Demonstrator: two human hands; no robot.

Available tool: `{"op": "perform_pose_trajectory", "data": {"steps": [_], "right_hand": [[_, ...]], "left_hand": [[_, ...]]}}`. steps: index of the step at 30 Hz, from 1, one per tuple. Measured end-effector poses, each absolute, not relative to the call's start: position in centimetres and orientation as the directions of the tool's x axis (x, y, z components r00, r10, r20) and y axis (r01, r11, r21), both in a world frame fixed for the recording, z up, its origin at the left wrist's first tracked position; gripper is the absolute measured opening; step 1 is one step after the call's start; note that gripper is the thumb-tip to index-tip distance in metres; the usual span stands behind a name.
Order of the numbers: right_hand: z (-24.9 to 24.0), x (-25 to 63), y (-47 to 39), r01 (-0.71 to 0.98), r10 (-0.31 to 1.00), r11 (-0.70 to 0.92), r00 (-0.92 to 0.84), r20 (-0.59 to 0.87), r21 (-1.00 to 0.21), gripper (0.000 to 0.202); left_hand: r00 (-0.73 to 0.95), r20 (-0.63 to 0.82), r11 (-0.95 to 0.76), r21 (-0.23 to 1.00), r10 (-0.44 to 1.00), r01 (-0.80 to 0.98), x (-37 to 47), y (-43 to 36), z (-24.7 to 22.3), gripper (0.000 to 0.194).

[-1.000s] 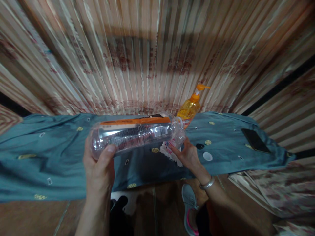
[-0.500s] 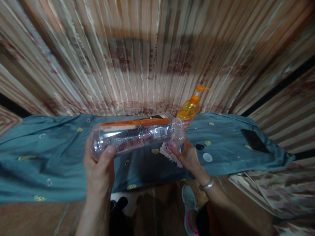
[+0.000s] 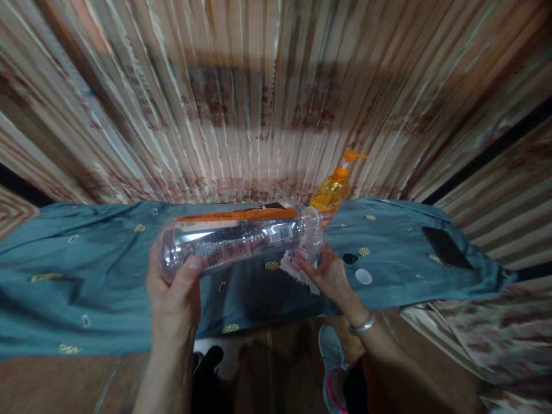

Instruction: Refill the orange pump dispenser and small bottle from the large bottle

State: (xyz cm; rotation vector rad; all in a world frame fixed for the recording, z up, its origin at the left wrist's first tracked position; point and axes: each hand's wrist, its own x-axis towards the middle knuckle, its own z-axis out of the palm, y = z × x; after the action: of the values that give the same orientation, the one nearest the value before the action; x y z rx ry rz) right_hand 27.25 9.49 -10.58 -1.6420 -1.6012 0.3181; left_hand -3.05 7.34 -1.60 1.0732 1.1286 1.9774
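Note:
My left hand (image 3: 175,287) is closed round the base of a large clear plastic bottle (image 3: 241,238), which has an orange-edged label with a barcode. The bottle lies almost level in the air, its uncapped neck pointing right. Under that neck, my right hand (image 3: 330,276) is closed on a smaller clear plastic bottle (image 3: 317,238) with a ragged white-and-pink label. The two necks are close together; whether they touch I cannot tell. Behind them stands a pump bottle (image 3: 330,195) of yellow liquid with an orange pump.
A blue-green patterned cloth (image 3: 107,276) covers the table. Right of my right hand lie a black cap (image 3: 350,259) and a white disc (image 3: 363,276), perhaps a cap. A dark phone (image 3: 448,248) rests farther right. A striped curtain (image 3: 241,115) hangs along the back.

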Motion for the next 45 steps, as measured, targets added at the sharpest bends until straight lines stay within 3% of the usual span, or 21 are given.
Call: {"op": "perform_pose_trajectory", "data": {"steps": [8, 14, 20, 27, 45], "right_hand": [[-10.6, 27.3, 9.5, 0.716, 0.933, 0.106, 0.167, 0.318, -0.690, 0.075], [-10.9, 27.3, 9.6, 0.715, 0.930, 0.116, 0.165, 0.327, -0.690, 0.087], [-11.4, 27.5, 9.7, 0.736, 0.924, 0.121, 0.162, 0.348, -0.665, 0.079], [-11.7, 27.5, 9.8, 0.751, 0.917, 0.124, 0.163, 0.364, -0.648, 0.077], [-11.5, 27.6, 9.7, 0.760, 0.922, 0.116, 0.157, 0.354, -0.640, 0.066]], "left_hand": [[-0.499, 0.307, -0.430, 0.890, 0.810, -0.150, -3.0, 7.4, -1.5, 0.080], [-0.508, 0.293, -0.427, 0.888, 0.810, -0.169, -3.0, 7.4, -1.5, 0.080], [-0.513, 0.295, -0.439, 0.880, 0.806, -0.183, -2.8, 7.5, -1.4, 0.083], [-0.477, 0.314, -0.438, 0.882, 0.821, -0.173, -3.2, 7.3, -1.7, 0.069], [-0.528, 0.244, -0.420, 0.874, 0.814, -0.243, -2.6, 7.4, -1.1, 0.084]]}}
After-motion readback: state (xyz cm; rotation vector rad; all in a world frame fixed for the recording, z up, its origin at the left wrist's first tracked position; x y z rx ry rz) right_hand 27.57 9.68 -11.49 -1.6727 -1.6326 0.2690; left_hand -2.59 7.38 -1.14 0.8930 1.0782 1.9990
